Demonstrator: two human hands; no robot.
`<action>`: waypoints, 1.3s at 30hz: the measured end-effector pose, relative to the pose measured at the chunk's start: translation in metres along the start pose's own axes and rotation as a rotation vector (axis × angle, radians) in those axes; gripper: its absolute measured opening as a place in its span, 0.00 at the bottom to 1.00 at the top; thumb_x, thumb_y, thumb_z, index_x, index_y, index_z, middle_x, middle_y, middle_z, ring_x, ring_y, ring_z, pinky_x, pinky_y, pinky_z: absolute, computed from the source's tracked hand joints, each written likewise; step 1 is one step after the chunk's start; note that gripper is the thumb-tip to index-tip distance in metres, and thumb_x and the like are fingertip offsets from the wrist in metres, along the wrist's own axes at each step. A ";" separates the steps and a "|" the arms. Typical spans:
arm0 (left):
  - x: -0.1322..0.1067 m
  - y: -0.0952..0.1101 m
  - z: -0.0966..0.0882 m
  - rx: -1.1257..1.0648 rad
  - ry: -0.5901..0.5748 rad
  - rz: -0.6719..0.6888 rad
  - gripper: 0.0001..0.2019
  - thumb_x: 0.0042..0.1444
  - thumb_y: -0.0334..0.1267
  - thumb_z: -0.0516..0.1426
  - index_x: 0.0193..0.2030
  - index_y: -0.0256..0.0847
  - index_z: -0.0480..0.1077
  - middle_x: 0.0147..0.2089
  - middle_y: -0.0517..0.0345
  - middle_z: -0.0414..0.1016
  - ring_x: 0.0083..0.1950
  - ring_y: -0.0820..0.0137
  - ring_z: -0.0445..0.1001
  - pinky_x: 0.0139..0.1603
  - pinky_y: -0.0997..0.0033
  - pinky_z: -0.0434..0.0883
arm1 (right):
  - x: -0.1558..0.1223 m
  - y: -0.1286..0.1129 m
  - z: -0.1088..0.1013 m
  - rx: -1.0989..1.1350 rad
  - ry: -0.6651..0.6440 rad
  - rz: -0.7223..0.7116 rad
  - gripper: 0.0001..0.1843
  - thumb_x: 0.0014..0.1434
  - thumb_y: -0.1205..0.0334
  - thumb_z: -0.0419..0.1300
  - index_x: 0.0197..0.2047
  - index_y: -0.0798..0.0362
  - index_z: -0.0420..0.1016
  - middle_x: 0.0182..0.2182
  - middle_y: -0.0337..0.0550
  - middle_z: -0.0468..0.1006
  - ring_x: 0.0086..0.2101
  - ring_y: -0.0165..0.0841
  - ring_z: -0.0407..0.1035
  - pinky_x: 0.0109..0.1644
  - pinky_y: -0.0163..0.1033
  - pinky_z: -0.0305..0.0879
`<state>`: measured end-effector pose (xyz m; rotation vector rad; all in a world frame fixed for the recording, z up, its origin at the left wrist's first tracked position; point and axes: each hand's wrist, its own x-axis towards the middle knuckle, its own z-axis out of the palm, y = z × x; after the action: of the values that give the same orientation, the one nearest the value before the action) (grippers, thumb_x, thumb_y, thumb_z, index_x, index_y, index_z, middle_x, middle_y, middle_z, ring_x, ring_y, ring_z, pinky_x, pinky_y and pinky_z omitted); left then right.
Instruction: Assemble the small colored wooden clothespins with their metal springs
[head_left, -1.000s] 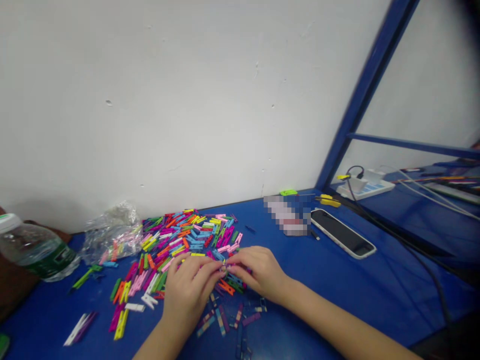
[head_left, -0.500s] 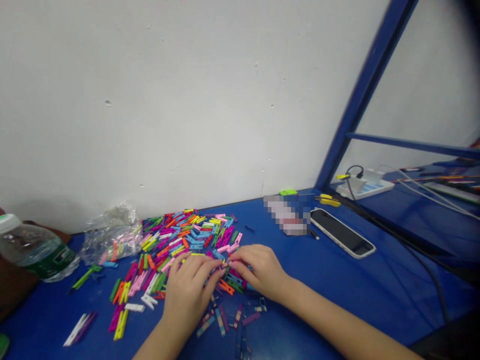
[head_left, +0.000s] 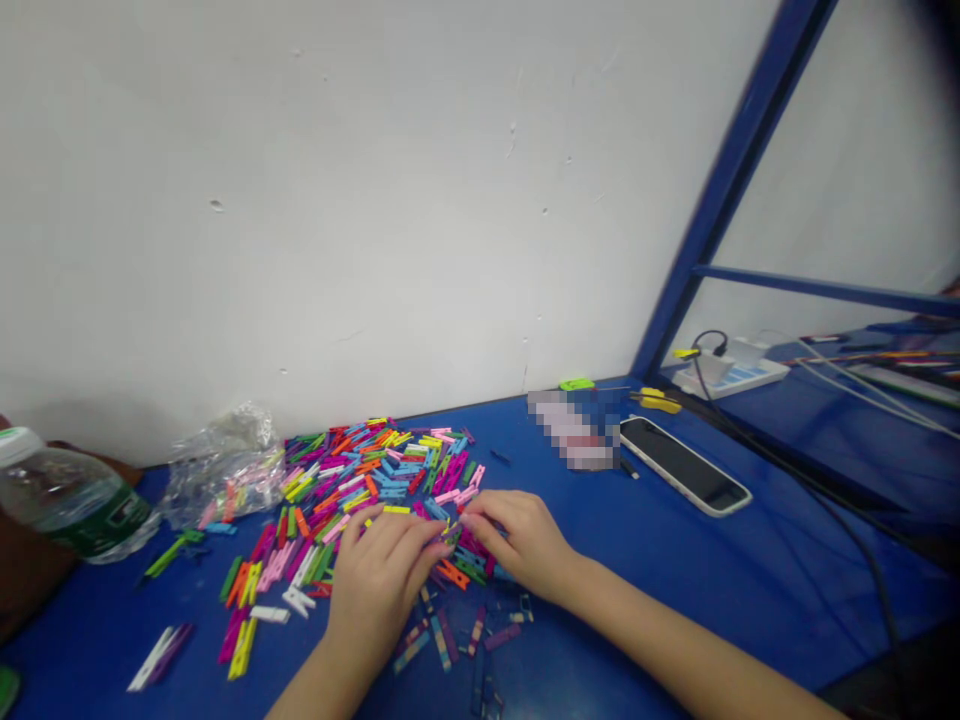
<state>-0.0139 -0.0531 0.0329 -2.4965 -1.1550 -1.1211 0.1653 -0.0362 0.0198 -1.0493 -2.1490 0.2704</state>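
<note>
My left hand [head_left: 382, 575] and my right hand [head_left: 521, 540] meet at the front of a heap of colored clothespins [head_left: 360, 470]. Thumb and fingers of both are pinched together at a small purple clothespin [head_left: 448, 531], which the fingertips mostly cover. Below the hands lie several loose patterned clothespin pieces [head_left: 448, 635], with small metal-looking bits [head_left: 487, 690] nearer the front edge. Left of my left hand, a white clothespin [head_left: 298, 600] and a yellow one [head_left: 241, 650] lie at the edge of the heap. A white and purple pair [head_left: 160, 657] rests further left.
A water bottle [head_left: 97, 510] and a crumpled clear plastic bag [head_left: 225, 470] stand at the left. To the right are a phone [head_left: 686, 465], a yellow-handled tool [head_left: 660, 400], a power strip [head_left: 735, 377] and a black cable [head_left: 840, 510]. The wall [head_left: 420, 200] rises behind the blue table.
Both hands stay nearly in place, with small shifts of the fingertips. A little more purple shows between them now.
</note>
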 end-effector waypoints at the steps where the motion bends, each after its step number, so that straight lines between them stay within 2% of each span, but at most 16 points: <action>1: 0.000 0.000 0.000 -0.001 0.004 0.004 0.04 0.50 0.35 0.56 0.34 0.43 0.70 0.29 0.64 0.75 0.31 0.72 0.71 0.42 0.67 0.58 | 0.000 0.000 0.000 -0.003 0.000 -0.001 0.13 0.59 0.60 0.46 0.29 0.55 0.68 0.24 0.40 0.72 0.27 0.28 0.65 0.32 0.31 0.57; 15: 0.001 0.002 -0.001 0.036 0.012 0.020 0.04 0.52 0.35 0.54 0.33 0.42 0.70 0.29 0.64 0.75 0.31 0.73 0.72 0.42 0.67 0.58 | 0.000 0.001 0.001 -0.016 0.009 -0.033 0.14 0.59 0.59 0.46 0.28 0.54 0.68 0.23 0.40 0.72 0.26 0.28 0.65 0.31 0.31 0.56; 21: 0.001 0.001 0.001 0.035 -0.002 -0.007 0.05 0.52 0.34 0.53 0.34 0.43 0.70 0.30 0.63 0.76 0.32 0.72 0.72 0.43 0.66 0.58 | 0.000 -0.001 0.000 0.063 -0.020 0.011 0.13 0.58 0.60 0.46 0.28 0.55 0.68 0.23 0.39 0.71 0.25 0.27 0.64 0.31 0.31 0.56; 25: 0.001 0.000 0.000 0.027 0.000 -0.010 0.04 0.52 0.34 0.54 0.34 0.43 0.70 0.30 0.63 0.76 0.31 0.73 0.72 0.43 0.67 0.58 | 0.001 -0.002 0.001 0.264 -0.050 0.131 0.13 0.58 0.58 0.48 0.27 0.55 0.66 0.21 0.37 0.68 0.23 0.26 0.62 0.28 0.30 0.57; 31: 0.001 0.000 0.000 0.005 0.010 -0.020 0.04 0.51 0.36 0.54 0.34 0.43 0.69 0.30 0.63 0.76 0.32 0.73 0.72 0.43 0.67 0.59 | 0.003 -0.001 0.006 0.785 -0.109 0.333 0.14 0.54 0.51 0.51 0.28 0.55 0.63 0.19 0.33 0.65 0.19 0.24 0.60 0.23 0.29 0.58; 39: -0.001 0.000 0.002 -0.055 0.011 -0.065 0.04 0.49 0.34 0.56 0.33 0.43 0.69 0.31 0.63 0.75 0.33 0.72 0.72 0.42 0.66 0.59 | 0.005 -0.003 0.006 0.969 -0.133 0.422 0.15 0.50 0.51 0.56 0.28 0.56 0.64 0.18 0.32 0.65 0.18 0.22 0.59 0.22 0.28 0.57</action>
<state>-0.0130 -0.0525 0.0304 -2.5066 -1.2274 -1.1971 0.1576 -0.0332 0.0195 -0.8646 -1.5279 1.4345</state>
